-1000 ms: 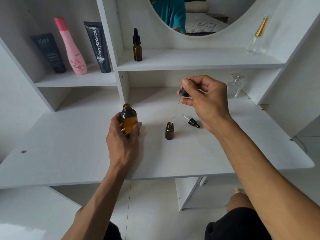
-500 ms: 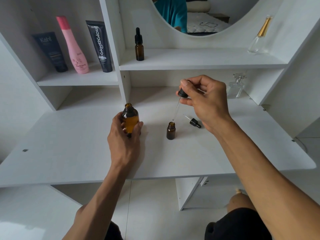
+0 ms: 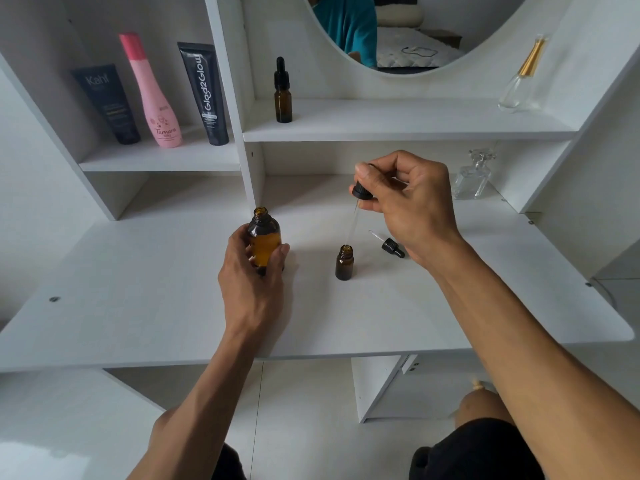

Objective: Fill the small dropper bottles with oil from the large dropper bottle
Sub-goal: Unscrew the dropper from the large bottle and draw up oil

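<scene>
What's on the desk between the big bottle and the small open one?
Nothing: in the head view, bare white desk separates the big bottle, held by the left hand, from the small open bottle.

The right hand [image 3: 408, 206] covered the rubber bulb of the black-capped glass dropper [image 3: 360, 194] it pinched. The left hand [image 3: 252, 271] hid the large amber glass bottle's [image 3: 265, 237] base. Both forearms ran off the lower edge.

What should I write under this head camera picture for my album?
Right hand holds the dropper over the small bottle; left hand grips the large bottle.
</scene>
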### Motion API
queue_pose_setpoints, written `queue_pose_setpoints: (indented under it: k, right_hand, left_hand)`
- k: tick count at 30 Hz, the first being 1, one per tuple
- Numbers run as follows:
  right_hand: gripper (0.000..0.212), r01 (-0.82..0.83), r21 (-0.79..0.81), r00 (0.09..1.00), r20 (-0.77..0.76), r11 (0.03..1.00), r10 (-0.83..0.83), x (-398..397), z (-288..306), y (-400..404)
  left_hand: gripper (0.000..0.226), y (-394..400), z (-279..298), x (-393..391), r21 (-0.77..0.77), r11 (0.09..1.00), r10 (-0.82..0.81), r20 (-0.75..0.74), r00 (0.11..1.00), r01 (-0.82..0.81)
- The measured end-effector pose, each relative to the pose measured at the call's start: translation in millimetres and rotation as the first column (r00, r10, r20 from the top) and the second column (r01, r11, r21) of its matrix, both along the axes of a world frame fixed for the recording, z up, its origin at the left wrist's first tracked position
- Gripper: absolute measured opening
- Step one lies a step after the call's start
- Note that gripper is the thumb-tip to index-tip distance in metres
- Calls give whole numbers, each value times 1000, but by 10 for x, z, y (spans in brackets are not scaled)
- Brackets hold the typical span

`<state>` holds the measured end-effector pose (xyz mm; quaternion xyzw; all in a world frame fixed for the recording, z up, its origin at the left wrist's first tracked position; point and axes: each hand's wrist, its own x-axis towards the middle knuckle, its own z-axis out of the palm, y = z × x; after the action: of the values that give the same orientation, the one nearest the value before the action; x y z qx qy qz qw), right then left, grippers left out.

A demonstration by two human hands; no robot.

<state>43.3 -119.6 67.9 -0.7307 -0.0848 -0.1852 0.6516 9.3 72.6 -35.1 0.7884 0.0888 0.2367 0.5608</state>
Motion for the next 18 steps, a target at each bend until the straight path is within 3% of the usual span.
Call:
queue_pose_setpoints:
  k: [18]
  right_hand:
    - [11,8,-136,997,78,991,3,-34,53,43]
  left_hand:
    - [51,4,-10,5,-18,1000,1,2,1000,0]
